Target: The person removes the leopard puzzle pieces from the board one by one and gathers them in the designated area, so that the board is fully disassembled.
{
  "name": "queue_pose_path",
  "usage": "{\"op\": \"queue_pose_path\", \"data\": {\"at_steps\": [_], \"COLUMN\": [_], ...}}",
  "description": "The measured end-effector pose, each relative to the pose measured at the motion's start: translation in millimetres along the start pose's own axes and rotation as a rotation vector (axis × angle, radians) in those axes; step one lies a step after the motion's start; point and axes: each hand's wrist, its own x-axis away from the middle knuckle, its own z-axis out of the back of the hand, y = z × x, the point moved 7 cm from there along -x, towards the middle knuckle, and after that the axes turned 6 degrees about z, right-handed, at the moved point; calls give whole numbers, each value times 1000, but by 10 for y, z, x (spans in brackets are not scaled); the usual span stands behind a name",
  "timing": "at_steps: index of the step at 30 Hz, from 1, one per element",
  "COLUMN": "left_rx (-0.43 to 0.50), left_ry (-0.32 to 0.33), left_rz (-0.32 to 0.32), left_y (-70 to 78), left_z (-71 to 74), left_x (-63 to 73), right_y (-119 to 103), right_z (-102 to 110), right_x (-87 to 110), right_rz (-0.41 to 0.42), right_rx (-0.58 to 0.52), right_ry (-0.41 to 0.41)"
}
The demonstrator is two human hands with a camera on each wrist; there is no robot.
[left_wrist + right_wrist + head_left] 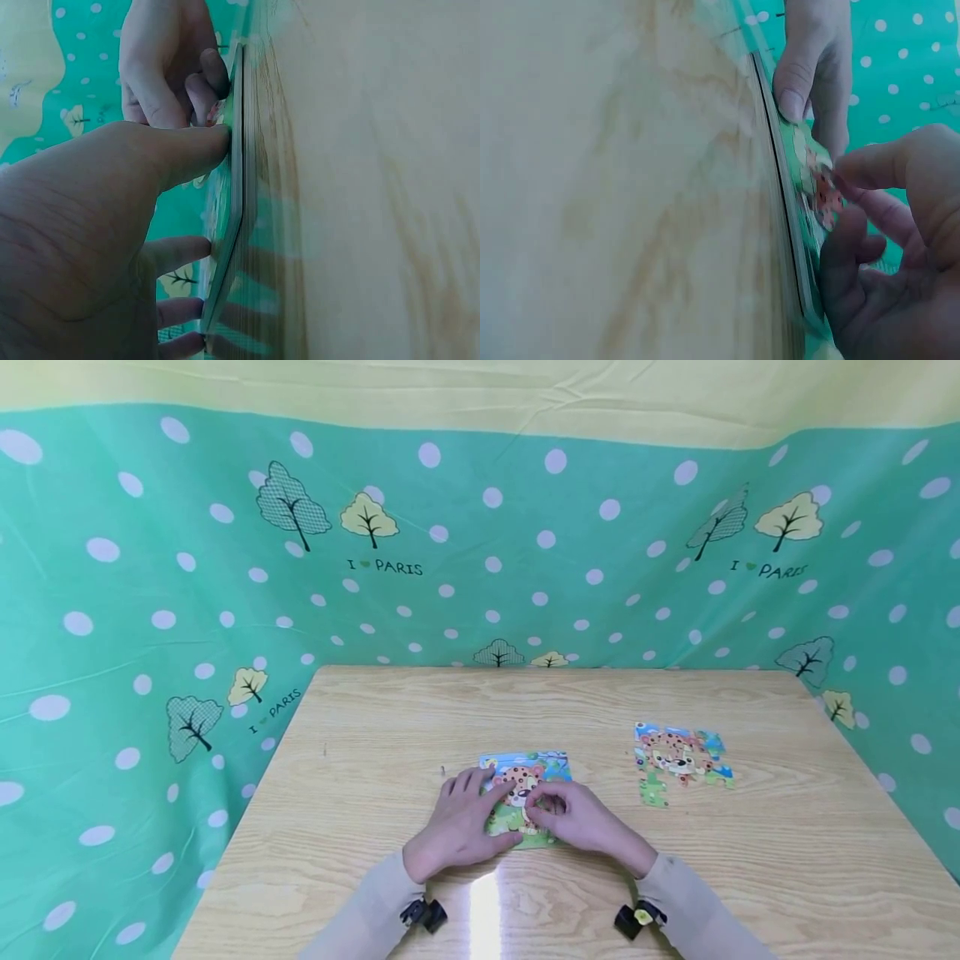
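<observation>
A jigsaw puzzle board (553, 762) with a spotted cartoon leopard lies on the table before me. My left hand (467, 817) rests on its left side, fingers spread and touching the surface; the thumb presses near the lower edge in the left wrist view. With thumb and fingertips, my right hand (581, 817) pinches a spotted reddish puzzle piece (828, 198) over the board's right side. That piece is tilted up from the board in the right wrist view. The fingers hide part of the picture.
To the right on the wooden table (420, 710) lies a second, partly joined leopard puzzle (671, 752) with an uneven outline. A tiny dark bit (442, 770) lies left of the board. A green dotted curtain (525, 560) hangs behind the table.
</observation>
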Motion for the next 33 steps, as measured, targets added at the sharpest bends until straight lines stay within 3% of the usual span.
{"op": "queue_pose_path", "data": {"at_steps": [6,11,21,33], "left_rx": [6,11,11,20], "left_ry": [-11,-9,-8,-9], "left_rz": [5,4,4,7], "left_y": [-3,-7,2,-3], "left_z": [6,5,8,5], "left_x": [-8,-6,-1,9], "right_y": [59,156,293,403], "right_z": [48,71,161,310], "right_x": [20,41,125,248], "right_rz": [11,-32,-109,-114], "right_rx": [-117,-215,-249,-269], "right_ry": [-67,-55,21,21]}}
